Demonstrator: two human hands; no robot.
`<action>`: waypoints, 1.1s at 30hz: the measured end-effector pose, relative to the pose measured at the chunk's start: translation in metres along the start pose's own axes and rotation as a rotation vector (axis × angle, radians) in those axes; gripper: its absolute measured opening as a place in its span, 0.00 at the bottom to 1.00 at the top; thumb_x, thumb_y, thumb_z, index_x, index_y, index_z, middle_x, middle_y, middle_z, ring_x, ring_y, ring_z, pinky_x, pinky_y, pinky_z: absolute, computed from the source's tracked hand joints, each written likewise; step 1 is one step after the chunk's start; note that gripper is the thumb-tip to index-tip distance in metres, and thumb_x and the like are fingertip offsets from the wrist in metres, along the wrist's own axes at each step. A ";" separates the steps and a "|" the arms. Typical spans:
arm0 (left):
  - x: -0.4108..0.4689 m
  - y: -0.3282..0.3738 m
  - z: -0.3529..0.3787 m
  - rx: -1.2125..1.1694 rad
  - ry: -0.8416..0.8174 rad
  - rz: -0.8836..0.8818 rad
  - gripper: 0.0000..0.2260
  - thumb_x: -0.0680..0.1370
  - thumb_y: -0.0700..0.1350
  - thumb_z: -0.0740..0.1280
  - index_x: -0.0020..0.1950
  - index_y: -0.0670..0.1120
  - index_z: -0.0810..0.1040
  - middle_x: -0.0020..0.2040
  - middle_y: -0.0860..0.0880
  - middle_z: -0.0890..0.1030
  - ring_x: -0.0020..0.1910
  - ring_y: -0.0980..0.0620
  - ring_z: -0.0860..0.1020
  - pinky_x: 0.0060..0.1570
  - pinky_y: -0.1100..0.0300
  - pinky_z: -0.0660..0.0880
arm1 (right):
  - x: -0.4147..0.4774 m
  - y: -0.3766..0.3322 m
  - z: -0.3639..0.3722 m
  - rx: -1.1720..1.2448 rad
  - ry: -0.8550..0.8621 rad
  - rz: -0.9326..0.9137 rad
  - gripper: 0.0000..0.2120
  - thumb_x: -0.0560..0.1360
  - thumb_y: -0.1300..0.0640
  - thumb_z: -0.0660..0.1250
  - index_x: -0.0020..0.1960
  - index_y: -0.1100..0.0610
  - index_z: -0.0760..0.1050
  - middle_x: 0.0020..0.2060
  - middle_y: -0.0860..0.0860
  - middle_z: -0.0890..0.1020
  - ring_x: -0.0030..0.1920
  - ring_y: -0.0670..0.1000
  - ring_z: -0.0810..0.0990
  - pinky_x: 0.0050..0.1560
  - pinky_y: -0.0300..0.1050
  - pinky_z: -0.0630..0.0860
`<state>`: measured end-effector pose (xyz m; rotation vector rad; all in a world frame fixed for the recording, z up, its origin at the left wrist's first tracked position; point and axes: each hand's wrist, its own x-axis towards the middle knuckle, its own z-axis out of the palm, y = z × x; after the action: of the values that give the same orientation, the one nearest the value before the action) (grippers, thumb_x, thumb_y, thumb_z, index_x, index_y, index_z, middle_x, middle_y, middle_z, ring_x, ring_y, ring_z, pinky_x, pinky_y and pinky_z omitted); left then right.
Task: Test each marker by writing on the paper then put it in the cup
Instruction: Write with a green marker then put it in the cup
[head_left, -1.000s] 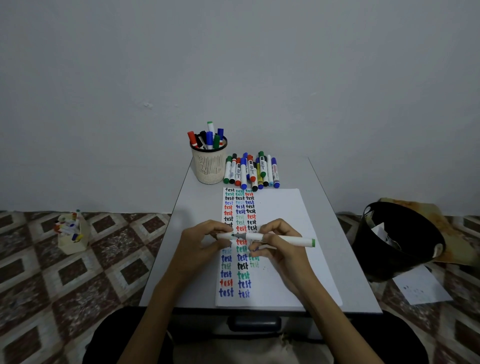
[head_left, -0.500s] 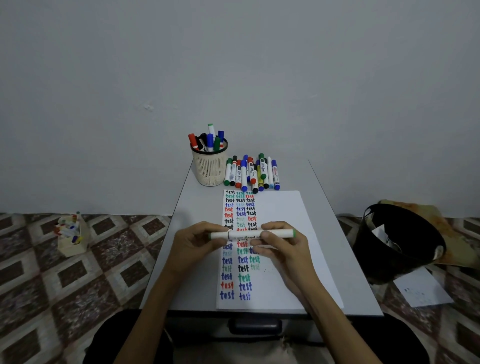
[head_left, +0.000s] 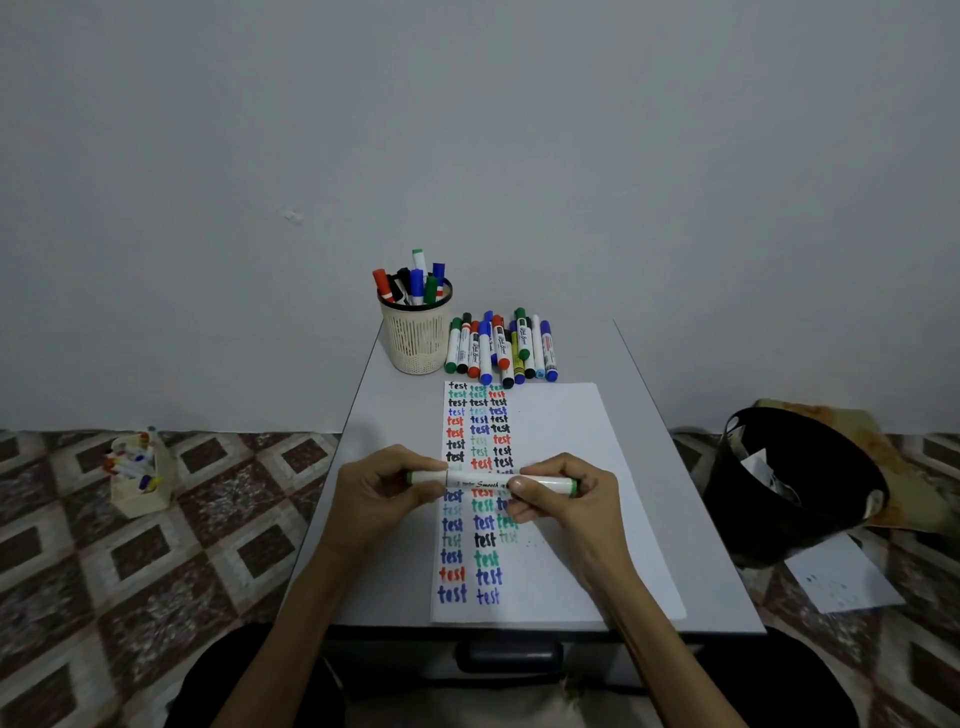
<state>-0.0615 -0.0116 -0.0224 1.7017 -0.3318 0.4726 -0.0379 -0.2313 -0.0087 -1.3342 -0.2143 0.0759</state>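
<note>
Your cap (head_left: 427, 477) is back on now. A second ago the dark tip was poking out, and now you are holding the green marker (head_left: 485, 482) closed. It is lying flat across the middle of the paper (head_left: 566, 441), just above the rows of "test" words.

Your left hand (head_left: 379, 493) is pinching the cap end. Your right hand (head_left: 566, 499) is curling its fingers round the other end.

I think you are finishing this marker's test. Next, you are going to let go with one hand and lift the marker to the cup (head_left: 415, 338) at 11 o'clock. You will need to tip it upright and slip it into a gap, because the cup is getting crowded.

The marker is a smooth, round, white stick with green ends. The cup is pale plastic with little holes, like a basket. More loose markers (head_left: 501, 348) are waiting in a row at 12 o'clock on the flat grey table (head_left: 395, 415).
</note>
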 end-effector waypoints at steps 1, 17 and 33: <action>0.000 0.000 -0.001 0.004 0.007 0.012 0.08 0.70 0.39 0.72 0.47 0.37 0.80 0.42 0.49 0.82 0.44 0.53 0.81 0.43 0.63 0.79 | 0.000 0.000 0.000 -0.019 -0.005 -0.004 0.06 0.68 0.68 0.73 0.44 0.68 0.80 0.34 0.64 0.84 0.31 0.57 0.83 0.35 0.46 0.82; 0.005 -0.002 0.008 0.237 0.158 -0.160 0.26 0.72 0.45 0.72 0.69 0.47 0.68 0.58 0.55 0.78 0.54 0.64 0.77 0.50 0.72 0.73 | 0.076 -0.031 0.042 -1.430 -0.398 -0.328 0.08 0.75 0.53 0.69 0.53 0.51 0.79 0.43 0.47 0.80 0.43 0.47 0.76 0.46 0.43 0.76; 0.006 -0.017 0.019 0.995 -0.285 -0.217 0.24 0.81 0.56 0.45 0.76 0.51 0.51 0.76 0.56 0.53 0.74 0.62 0.46 0.74 0.52 0.38 | 0.229 -0.083 0.126 -0.975 0.087 -0.756 0.36 0.75 0.65 0.67 0.77 0.51 0.54 0.35 0.57 0.80 0.32 0.56 0.80 0.36 0.52 0.80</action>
<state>-0.0460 -0.0274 -0.0367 2.7529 -0.0986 0.2287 0.1555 -0.0899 0.1251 -2.1183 -0.7286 -0.8164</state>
